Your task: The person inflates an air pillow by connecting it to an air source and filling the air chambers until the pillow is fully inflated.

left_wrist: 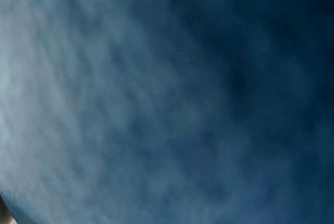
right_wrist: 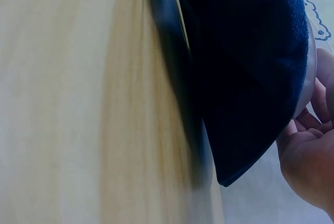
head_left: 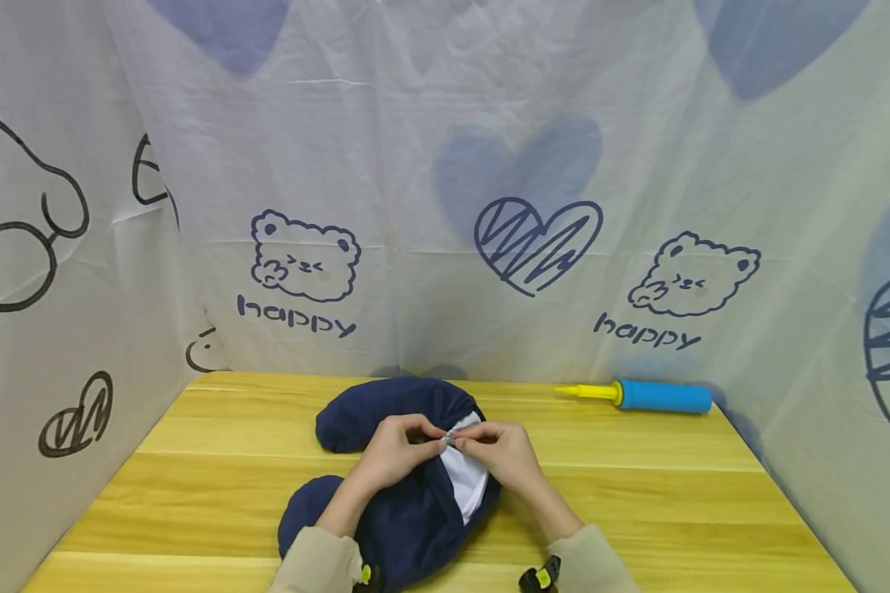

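A navy plush U-shaped neck pillow (head_left: 408,527) lies on the table, its curved ends toward the left. Its cover gapes on the right side and shows a white inner lining (head_left: 466,484). At the top of that opening, my left hand (head_left: 395,451) pinches a small grey valve (head_left: 450,440) between thumb and fingertips. From the other side my right hand (head_left: 508,457) pinches the same piece, fingertips close to the left ones. Blurred navy plush fills the left wrist view. In the right wrist view, my right hand (right_wrist: 310,156) is at the edge of the dark cover.
A blue hand pump (head_left: 663,396) with a yellow nozzle lies at the back right of the wooden table (head_left: 638,494). Behind and beside the table hang white cloths (head_left: 415,181) printed with hearts and bears.
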`<state>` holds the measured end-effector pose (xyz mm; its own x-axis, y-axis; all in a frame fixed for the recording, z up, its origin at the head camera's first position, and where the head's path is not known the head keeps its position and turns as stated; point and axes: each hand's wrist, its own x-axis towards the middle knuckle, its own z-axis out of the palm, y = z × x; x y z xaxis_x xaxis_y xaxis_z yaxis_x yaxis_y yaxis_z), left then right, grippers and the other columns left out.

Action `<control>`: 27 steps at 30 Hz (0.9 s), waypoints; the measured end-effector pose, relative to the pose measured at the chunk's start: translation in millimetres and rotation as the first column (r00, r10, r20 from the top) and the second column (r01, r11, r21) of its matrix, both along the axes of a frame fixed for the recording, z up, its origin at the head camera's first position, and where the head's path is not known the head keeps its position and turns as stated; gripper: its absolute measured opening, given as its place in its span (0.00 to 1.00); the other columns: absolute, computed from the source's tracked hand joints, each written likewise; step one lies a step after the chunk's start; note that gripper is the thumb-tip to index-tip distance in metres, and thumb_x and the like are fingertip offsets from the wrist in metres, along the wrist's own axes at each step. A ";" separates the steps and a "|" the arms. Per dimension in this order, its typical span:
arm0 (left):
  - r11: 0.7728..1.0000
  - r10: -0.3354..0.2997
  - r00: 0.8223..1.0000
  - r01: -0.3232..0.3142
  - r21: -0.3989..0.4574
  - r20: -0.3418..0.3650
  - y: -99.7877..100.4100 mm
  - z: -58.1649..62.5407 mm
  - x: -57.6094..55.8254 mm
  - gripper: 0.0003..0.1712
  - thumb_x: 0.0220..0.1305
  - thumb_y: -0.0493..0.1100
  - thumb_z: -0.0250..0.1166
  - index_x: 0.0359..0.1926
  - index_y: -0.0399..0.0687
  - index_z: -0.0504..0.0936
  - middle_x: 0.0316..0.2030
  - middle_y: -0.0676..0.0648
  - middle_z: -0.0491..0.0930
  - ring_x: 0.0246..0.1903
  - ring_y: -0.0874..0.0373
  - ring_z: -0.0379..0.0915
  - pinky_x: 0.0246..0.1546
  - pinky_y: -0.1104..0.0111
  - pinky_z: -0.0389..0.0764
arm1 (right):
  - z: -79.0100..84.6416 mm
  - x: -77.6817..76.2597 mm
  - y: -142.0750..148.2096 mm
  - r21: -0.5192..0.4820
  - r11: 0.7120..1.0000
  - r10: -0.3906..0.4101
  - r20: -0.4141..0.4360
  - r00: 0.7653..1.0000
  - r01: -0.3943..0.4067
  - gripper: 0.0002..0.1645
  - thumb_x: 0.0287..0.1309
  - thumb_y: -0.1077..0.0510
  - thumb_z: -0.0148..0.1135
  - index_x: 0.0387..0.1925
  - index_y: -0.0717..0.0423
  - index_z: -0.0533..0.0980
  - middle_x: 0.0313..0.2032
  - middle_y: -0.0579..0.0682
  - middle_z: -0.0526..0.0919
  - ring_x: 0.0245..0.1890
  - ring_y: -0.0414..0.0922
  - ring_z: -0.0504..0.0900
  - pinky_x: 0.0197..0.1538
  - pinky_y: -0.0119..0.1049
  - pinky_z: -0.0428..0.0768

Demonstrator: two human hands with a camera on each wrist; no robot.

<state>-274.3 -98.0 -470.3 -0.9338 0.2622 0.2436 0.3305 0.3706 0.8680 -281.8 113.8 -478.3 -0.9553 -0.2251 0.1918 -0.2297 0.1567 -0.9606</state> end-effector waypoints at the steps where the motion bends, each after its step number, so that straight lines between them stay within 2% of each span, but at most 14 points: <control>1: 1.000 0.002 1.000 -0.002 0.002 0.000 0.0 0.2 0.1 0.03 0.66 0.40 0.73 0.38 0.46 0.90 0.39 0.49 0.89 0.35 0.61 0.83 0.37 0.70 0.82 | 0.3 0.0 0.4 -0.006 1.000 0.002 0.002 1.000 -0.002 0.07 0.58 0.66 0.74 0.38 0.68 0.89 0.38 0.58 0.91 0.37 0.36 0.85 0.40 0.27 0.80; 7: 1.000 0.005 1.000 -0.005 0.025 0.006 -0.1 -0.4 -1.0 0.03 0.66 0.39 0.73 0.38 0.45 0.90 0.40 0.47 0.89 0.37 0.60 0.83 0.38 0.70 0.83 | 0.5 -2.4 4.5 -0.056 0.998 0.037 0.039 0.999 -0.035 0.10 0.61 0.66 0.72 0.41 0.72 0.87 0.40 0.59 0.90 0.38 0.37 0.86 0.42 0.27 0.81; 10: 1.000 0.007 1.000 -0.007 0.030 0.018 -0.1 -0.3 -1.5 0.03 0.65 0.39 0.74 0.38 0.45 0.90 0.41 0.47 0.89 0.37 0.59 0.84 0.39 0.70 0.83 | -1.0 -5.7 6.8 -0.120 0.990 0.081 0.068 0.994 -0.073 0.12 0.64 0.68 0.69 0.44 0.77 0.83 0.40 0.59 0.90 0.38 0.37 0.88 0.45 0.29 0.83; 14: 0.999 0.010 1.000 -0.011 0.032 0.029 -0.7 0.2 -1.4 0.03 0.65 0.40 0.74 0.38 0.46 0.90 0.41 0.48 0.89 0.38 0.59 0.84 0.40 0.70 0.83 | -3.8 -9.6 9.5 -0.190 0.973 0.144 0.056 0.988 -0.131 0.14 0.68 0.69 0.65 0.48 0.82 0.80 0.41 0.63 0.89 0.39 0.39 0.89 0.47 0.34 0.86; 21: 0.999 0.021 0.999 -0.022 0.043 0.036 -1.2 -0.1 -0.7 0.04 0.65 0.40 0.74 0.39 0.46 0.90 0.40 0.48 0.89 0.37 0.59 0.83 0.40 0.71 0.82 | -7.1 -10.8 16.6 -0.098 0.990 0.102 0.012 0.995 -0.100 0.15 0.66 0.64 0.68 0.51 0.72 0.83 0.43 0.58 0.89 0.40 0.38 0.87 0.47 0.32 0.85; 27: 0.997 0.009 0.999 -0.011 0.075 0.035 -0.6 -2.0 0.2 0.06 0.64 0.40 0.75 0.40 0.42 0.90 0.41 0.46 0.89 0.38 0.59 0.84 0.40 0.71 0.82 | -8.6 -11.1 17.7 -0.082 0.988 0.129 -0.036 0.991 -0.131 0.15 0.67 0.67 0.67 0.51 0.74 0.82 0.45 0.65 0.87 0.39 0.37 0.87 0.46 0.30 0.84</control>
